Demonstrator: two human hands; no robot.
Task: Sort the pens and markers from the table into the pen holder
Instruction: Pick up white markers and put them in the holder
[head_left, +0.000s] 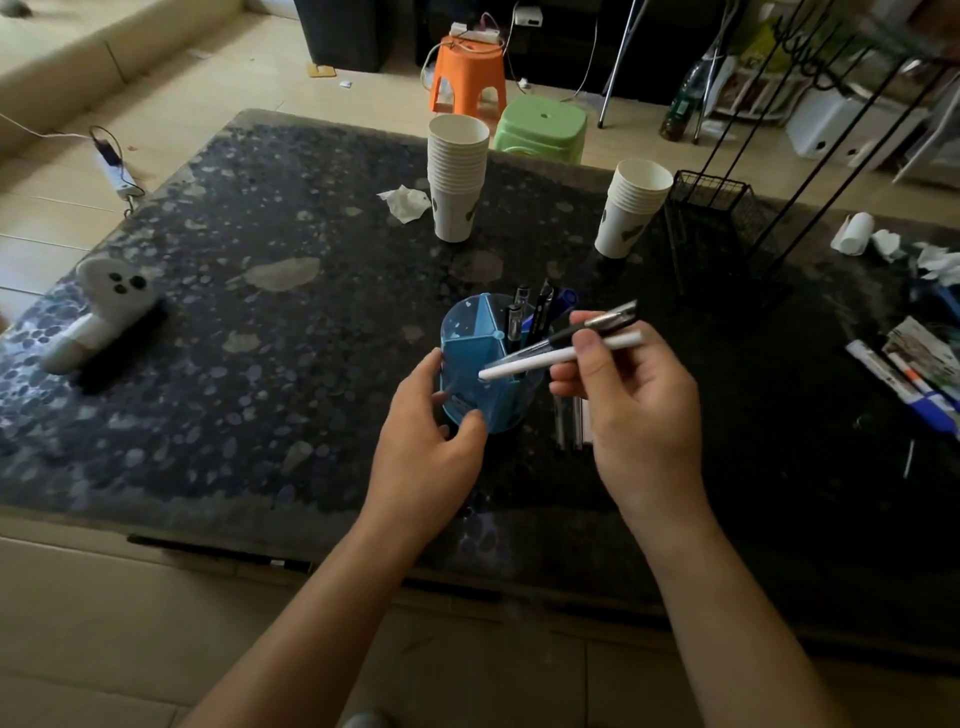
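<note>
A blue translucent pen holder (470, 353) with dividers stands in the middle of the dark table (270, 364). Several dark pens (540, 312) stand in its far right compartment. My left hand (426, 441) wraps the holder's near side. My right hand (634, 410) grips two pens just right of the holder: a white pen (524, 365) and a clear pen with a black grip (576, 332), their tips slanting down over the holder's rim. More markers (904, 384) lie at the table's right edge.
Two stacks of paper cups (457, 176) (631, 208) stand behind the holder. A black wire basket and rack (717, 218) rise at the back right. Crumpled tissue (405, 202), a white toy (104, 306) at left, and paper scraps (883, 239) at right lie around.
</note>
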